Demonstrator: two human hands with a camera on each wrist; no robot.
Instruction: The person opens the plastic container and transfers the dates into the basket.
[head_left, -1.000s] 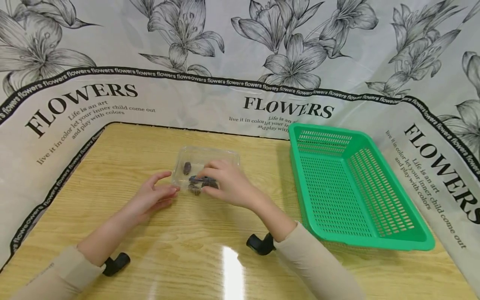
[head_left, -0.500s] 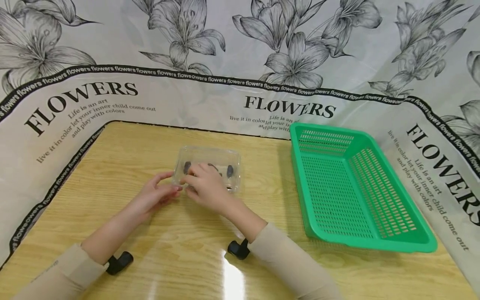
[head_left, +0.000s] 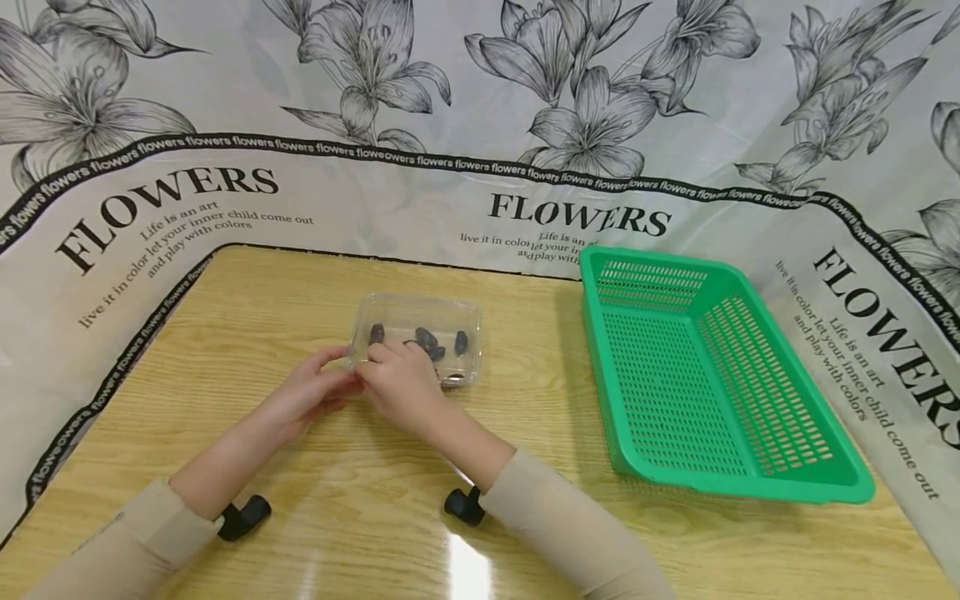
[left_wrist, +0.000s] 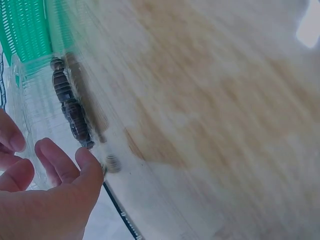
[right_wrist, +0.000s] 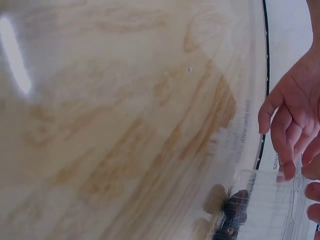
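A clear plastic box [head_left: 442, 304] holds several dark, oval fruits that look like dates [head_left: 426, 338]. More of these dates [left_wrist: 70, 107] show through its ridged side in the left wrist view. My left hand [head_left: 311, 392] is at the box's left front corner, fingers loosely bent and fingertips at the plastic. My right hand [head_left: 401, 379] reaches over the front left of the box, its fingers bent down at the rim and close beside the left fingertips. I cannot tell whether the right fingers pinch anything, as the back of the hand hides them.
A large green perforated basket [head_left: 750, 487] stands to the right on the wooden table [head_left: 375, 517]. Behind it all hangs a white flower-print cloth [head_left: 420, 200]. Black wrist mounts [head_left: 465, 507] sit under both forearms.
My right hand has moved left and towards me, from the middle of the box to its left front corner. Dates once clustered under it now lie spread out. The left hand has barely moved.
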